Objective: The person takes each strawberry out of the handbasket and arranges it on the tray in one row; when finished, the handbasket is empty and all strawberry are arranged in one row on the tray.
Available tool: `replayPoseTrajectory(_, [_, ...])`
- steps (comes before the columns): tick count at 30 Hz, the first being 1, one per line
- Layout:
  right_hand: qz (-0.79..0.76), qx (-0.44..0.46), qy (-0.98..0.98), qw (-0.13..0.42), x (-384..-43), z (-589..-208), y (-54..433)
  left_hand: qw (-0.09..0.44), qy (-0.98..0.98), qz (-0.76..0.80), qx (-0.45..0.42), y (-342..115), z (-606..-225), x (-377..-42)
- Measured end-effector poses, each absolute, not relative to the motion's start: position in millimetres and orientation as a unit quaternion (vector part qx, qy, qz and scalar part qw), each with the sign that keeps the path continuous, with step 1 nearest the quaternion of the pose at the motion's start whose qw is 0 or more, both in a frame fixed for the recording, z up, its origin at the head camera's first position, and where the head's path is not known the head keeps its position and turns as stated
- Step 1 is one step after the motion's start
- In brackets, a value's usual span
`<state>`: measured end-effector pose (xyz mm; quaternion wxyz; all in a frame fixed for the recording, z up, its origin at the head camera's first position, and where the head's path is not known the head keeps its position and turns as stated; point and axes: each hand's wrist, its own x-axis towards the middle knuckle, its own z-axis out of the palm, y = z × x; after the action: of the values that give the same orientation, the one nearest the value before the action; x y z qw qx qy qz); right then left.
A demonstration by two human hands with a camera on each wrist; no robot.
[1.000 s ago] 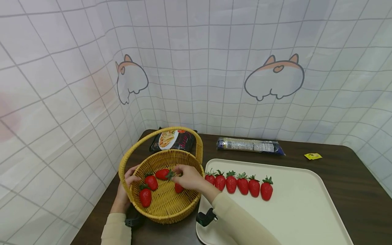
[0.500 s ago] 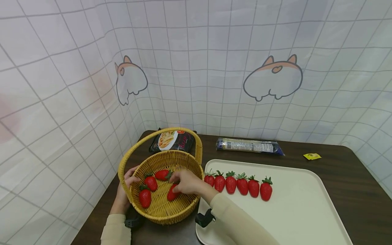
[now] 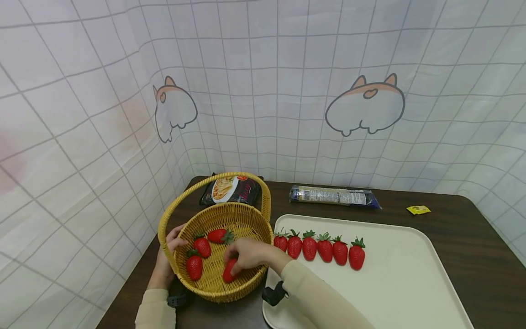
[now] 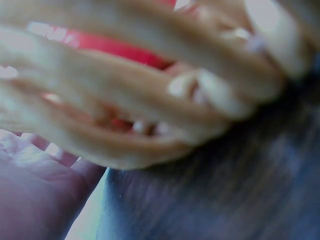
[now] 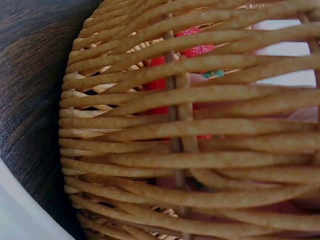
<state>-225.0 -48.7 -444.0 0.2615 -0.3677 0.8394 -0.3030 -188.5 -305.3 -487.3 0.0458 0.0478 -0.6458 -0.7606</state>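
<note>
Inside the yellow wicker basket (image 3: pixel 218 294), my right hand (image 3: pixel 251 254) pinches a red strawberry (image 3: pixel 228 272) near the front of the basket floor. Three more strawberries lie to its left: one on its side (image 3: pixel 216 236), one behind the rim (image 3: pixel 202 247) and one farther forward (image 3: pixel 194 268). My left hand (image 3: pixel 165 260) grips the left rim, fingers over the edge. The left wrist view has the left palm (image 4: pixel 40 190) against the blurred weave (image 4: pixel 125 90). Through the basket wall (image 5: pixel 120 120) in the right wrist view, red fruit (image 5: pixel 158 82) shows; the weave mostly hides the right hand.
A cream tray (image 3: pixel 398 269) sits right of the basket, with several strawberries (image 3: pixel 324 250) in a row along its back left. Behind stand a black noodle packet (image 3: pixel 234 189), a long clear-and-blue packet (image 3: pixel 334 196) and a small yellow sachet (image 3: pixel 418 209). The basket handle (image 3: pixel 181 201) arches overhead.
My right hand has moved forward and slightly left inside the basket, bringing the pinched strawberry toward the front. The left hand stays at the rim.
</note>
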Motion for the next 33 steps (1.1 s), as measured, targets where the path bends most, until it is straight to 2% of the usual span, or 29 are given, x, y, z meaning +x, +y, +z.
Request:
replayPoseTrajectory(10, [-0.296, -0.400, 0.814, 0.299, -223.4, -443.0, -45.7, 0.051, -0.643, -0.763, 0.043, -305.0, -488.6, -189.0])
replayPoseTrajectory(24, [-0.326, -0.431, 0.786, 0.301, -225.8, -445.9, -46.0, 0.054, -0.645, -0.761, 0.040, -305.7, -489.0, -188.0])
replayPoseTrajectory(33, [-0.360, -0.444, 0.747, 0.340, -227.1, -446.2, -46.5, 0.045, -0.646, -0.761, 0.041, -307.2, -488.4, -190.1])
